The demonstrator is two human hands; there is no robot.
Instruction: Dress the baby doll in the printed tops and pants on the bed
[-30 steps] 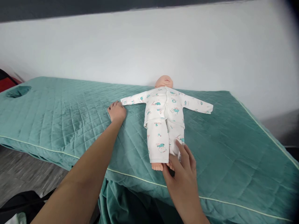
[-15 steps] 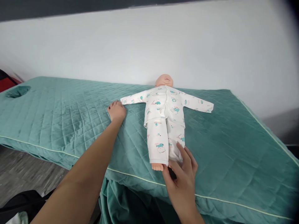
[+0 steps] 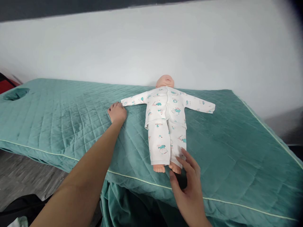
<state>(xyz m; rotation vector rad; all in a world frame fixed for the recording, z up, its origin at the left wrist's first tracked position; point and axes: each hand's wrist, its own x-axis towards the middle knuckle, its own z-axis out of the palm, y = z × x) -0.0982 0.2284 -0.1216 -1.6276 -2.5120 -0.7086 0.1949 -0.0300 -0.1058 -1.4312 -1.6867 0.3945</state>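
Note:
A baby doll (image 3: 165, 81) lies on its back on a green quilted bed cover, arms stretched out to the sides. It is dressed in a white printed pajama top (image 3: 162, 105) and matching pants (image 3: 159, 143), with both bare feet showing below the cuffs. My left hand (image 3: 117, 112) rests on the cover beside the sleeve cuff on the left, fingers loosely spread. At the foot on the right, my right hand (image 3: 189, 176) is open, thumb and fingers apart around it. The fingertips are at the pant cuff; whether they touch is unclear. A dark patch shows behind the thumb.
The green quilted cover (image 3: 227, 157) spreads over the bed, with pale piping along its front edge. A hole (image 3: 16, 94) is in its far left end. Behind stands a white wall (image 3: 113, 47). Black items (image 3: 21, 205) are at the lower left.
My right hand has moved slightly down and right, opening wider. The doll's foot on the right now shows beneath the pant leg. My left hand has stayed in place.

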